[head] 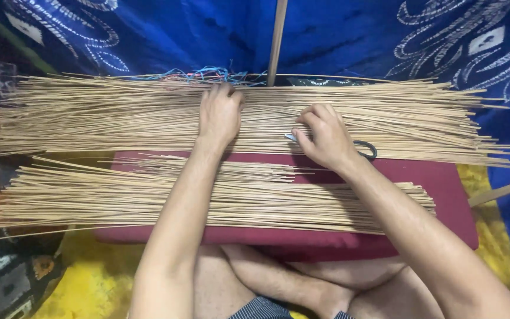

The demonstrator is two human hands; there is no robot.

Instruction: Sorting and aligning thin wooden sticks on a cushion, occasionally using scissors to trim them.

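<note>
A wide far layer of thin pale bamboo sticks [101, 115] lies across the scene. My left hand [219, 113] rests palm down on it, fingers spread at its upper edge. My right hand [324, 137] sits beside it with fingers curled, pinching some sticks next to a small blue-handled scissors [366, 149] that is mostly hidden under the hand. A second, nearer bundle of sticks [90, 198] lies across a maroon cushion [444, 189] over my crossed legs.
Tangled blue and red threads [202, 75] lie behind the far sticks. An upright wooden pole [277, 38] stands at the back against blue patterned cloth [337, 35]. A wooden slat [503, 190] juts in at right. Yellow cloth [90, 277] covers the floor.
</note>
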